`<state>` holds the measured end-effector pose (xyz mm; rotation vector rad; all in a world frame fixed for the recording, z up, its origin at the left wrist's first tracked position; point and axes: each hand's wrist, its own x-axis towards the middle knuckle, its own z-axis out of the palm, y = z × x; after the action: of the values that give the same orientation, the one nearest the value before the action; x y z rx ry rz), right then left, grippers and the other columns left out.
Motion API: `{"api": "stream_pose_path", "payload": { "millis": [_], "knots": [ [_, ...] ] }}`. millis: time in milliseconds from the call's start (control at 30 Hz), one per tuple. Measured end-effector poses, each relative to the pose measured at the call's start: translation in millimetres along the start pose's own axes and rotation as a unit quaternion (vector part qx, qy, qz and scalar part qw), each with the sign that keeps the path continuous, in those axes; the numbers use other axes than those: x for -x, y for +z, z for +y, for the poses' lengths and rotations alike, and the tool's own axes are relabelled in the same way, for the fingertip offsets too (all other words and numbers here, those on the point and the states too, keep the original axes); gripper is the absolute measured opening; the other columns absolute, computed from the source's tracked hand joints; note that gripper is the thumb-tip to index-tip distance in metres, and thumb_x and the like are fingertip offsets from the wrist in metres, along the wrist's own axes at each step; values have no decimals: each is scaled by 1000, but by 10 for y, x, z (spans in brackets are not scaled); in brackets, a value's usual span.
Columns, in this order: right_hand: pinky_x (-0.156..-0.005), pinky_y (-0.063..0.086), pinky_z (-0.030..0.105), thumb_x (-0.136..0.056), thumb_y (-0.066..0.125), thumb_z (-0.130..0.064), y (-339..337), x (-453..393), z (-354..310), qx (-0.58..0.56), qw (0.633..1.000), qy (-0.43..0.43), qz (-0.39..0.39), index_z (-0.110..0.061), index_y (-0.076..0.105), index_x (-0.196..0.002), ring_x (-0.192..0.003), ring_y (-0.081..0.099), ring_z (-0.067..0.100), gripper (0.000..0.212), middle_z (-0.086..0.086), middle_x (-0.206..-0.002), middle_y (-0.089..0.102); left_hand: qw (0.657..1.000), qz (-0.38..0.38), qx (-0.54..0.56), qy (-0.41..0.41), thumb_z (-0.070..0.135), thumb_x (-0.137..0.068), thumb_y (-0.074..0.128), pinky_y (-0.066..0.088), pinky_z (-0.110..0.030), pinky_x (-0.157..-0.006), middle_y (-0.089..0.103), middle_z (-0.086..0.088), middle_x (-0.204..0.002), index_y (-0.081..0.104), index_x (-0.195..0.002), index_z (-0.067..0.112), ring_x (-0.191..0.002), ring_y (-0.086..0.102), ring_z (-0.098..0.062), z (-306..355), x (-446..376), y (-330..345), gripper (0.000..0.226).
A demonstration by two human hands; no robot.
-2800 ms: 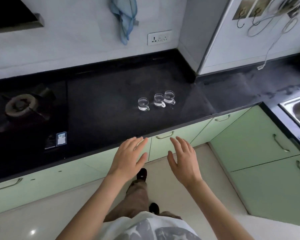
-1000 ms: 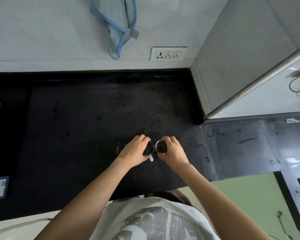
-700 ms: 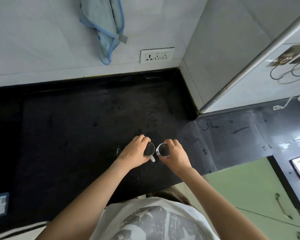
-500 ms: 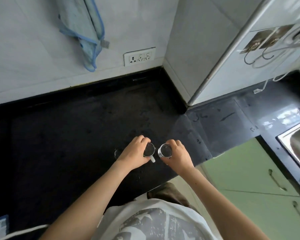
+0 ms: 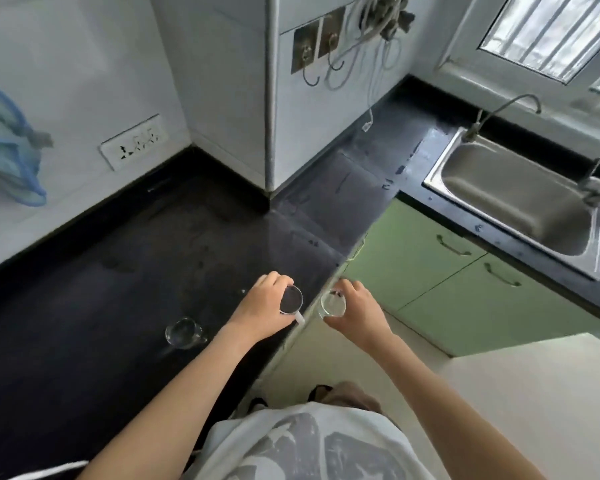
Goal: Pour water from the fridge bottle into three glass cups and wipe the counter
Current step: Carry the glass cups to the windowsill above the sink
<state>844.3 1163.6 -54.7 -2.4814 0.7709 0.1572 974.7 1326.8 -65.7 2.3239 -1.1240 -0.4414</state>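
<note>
Since half a second ago you have lifted two of the small clear glass cups with handles off the black stone tabletop [image 5: 125, 258] and swung toward the steel sink [image 5: 513, 199]; a moment earlier both stood beside the third. Your left hand [image 5: 260, 311] has its grip curled round one cup [image 5: 291, 299], carried above the tabletop's front edge. Your right hand [image 5: 355, 311] is clamped on the second cup [image 5: 333, 304], which hangs past the edge, over the floor. The third glass cup [image 5: 182, 332] stands alone on the tabletop, near your left forearm.

The risks, as I judge them: each cup is held from the side by fingertips only, so wet glass could slip, and the right one would fall to the floor. Your left forearm passes close to the standing cup and could knock it. Damp patches mark the tabletop, so a cup set down there may slide. The fridge bottle is not in view.
</note>
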Motion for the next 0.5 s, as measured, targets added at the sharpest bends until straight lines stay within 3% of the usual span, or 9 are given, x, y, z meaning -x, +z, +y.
{"api": "stream_pose_path", "payload": {
  "millis": [233,500],
  "knots": [
    [-70,34,26,-75,76,-34,-405,241,743,-11,998,46,52,-20,52,-118,-99,53,23,52,-4,-101,44,998,-37,-9,54,31,-77,75,35,-16,-85,50,7,-111,54,-121,18,-108,46,-12,690,-347,299,50],
    [-79,46,32,-74,76,-33,-1066,523,1888,-16,991,104,88,-17,52,-116,-102,53,23,51,1,-105,50,989,-87,-7,116,25,-77,73,39,-24,-98,54,1,-120,54,-124,15,-117,47,-15,1856,-942,907,52]
  ]
}}
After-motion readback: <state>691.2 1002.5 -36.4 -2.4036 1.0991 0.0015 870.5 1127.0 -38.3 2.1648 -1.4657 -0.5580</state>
